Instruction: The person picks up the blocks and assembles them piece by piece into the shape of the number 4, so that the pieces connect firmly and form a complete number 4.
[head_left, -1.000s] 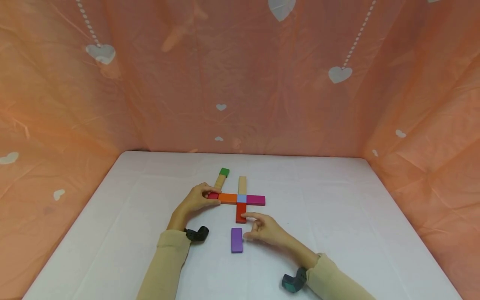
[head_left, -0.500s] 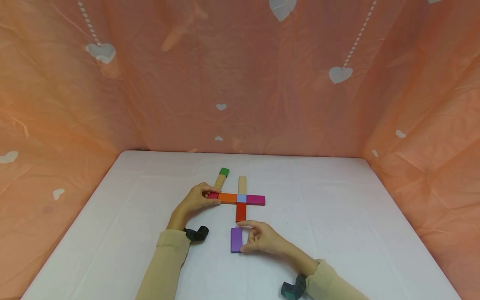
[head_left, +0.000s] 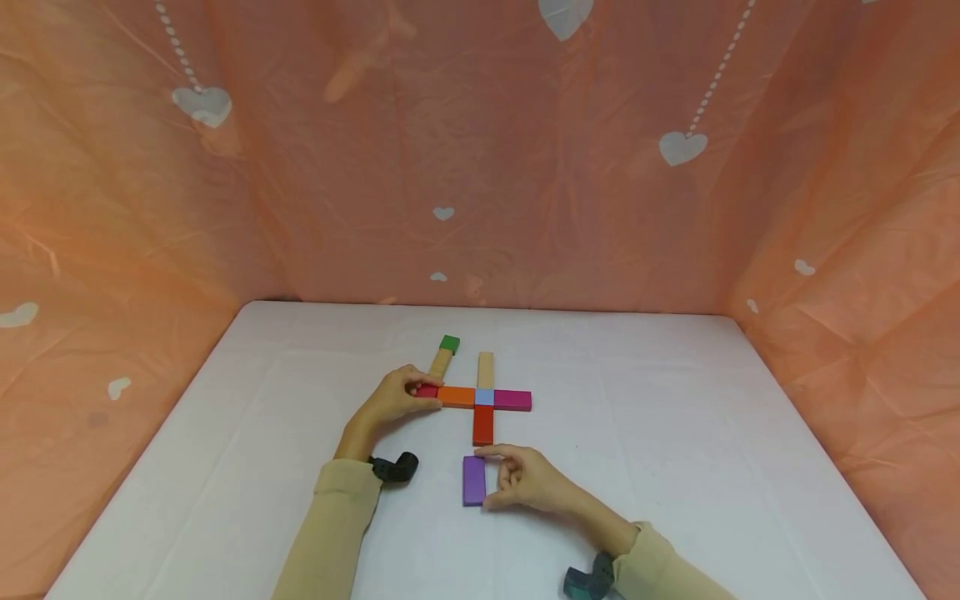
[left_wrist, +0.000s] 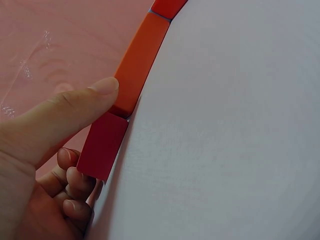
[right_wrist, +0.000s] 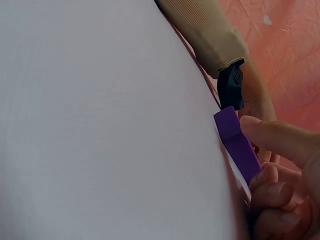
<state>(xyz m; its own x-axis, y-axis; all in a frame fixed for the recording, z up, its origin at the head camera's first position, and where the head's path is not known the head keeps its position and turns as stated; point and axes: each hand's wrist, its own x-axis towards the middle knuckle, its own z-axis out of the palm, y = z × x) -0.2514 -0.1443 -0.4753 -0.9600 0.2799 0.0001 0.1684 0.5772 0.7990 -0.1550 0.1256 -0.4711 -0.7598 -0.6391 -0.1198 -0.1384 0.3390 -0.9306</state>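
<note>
At the left arm of a cross of flat blocks, my left hand (head_left: pixel 396 393) pinches a small crimson block (left_wrist: pixel 102 145), its thumb overlapping the joint with the orange block (head_left: pixel 456 397). The cross continues with a light blue square (head_left: pixel 484 397) in the middle, a magenta block (head_left: pixel 513 401) to the right, a plain wood block (head_left: pixel 486 370) beyond and a red block (head_left: pixel 483 426) on the near side. Nearer still lies a purple block (head_left: pixel 474 483), a small gap from the red one. My right hand (head_left: pixel 532 479) pinches it lengthwise, index finger at its far end, thumb at its near corner.
A second plain wood block (head_left: pixel 440 362) slants away beyond the left hand, with a small green block (head_left: pixel 450 342) at its far end. All lie on a white-covered table (head_left: pixel 637 433). An orange curtain (head_left: pixel 487 167) with pale hearts surrounds the back and sides.
My right hand has moved nearer, from beside the red block to the purple one, its index finger leaving the red block and reaching the purple block's far end. My left hand stays put.
</note>
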